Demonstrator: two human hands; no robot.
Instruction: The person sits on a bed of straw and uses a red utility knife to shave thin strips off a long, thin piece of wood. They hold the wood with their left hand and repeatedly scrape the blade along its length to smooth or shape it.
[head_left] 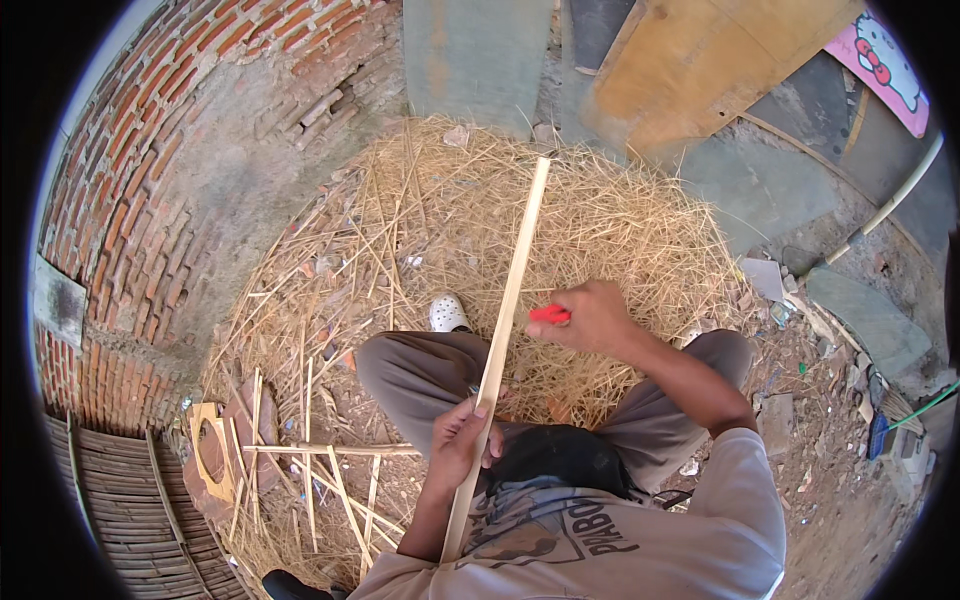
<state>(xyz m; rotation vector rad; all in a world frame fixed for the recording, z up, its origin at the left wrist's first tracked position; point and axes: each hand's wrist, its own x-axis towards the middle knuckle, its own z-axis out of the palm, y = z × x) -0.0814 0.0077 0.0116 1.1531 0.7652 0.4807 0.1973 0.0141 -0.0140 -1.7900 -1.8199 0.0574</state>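
A long pale strip of split bamboo or wood [515,270] slants up from my lap, its far end over the straw. My left hand [460,440] is closed round its lower part, near my left knee. To the right of the strip, my right hand [592,318] grips a red-handled tool [549,314]. Only the red part shows past the fingers, so I cannot tell its kind. The red tool is close to the strip, with a small gap between them.
Straw and shavings [600,220] cover the ground ahead. Thin loose strips [330,450] lie at the left beside a board with a cut-out [210,450]. A brick wall [150,200] rises at the left. Boards [710,70] lean at the back, and a pale pipe [900,190] stands at the right.
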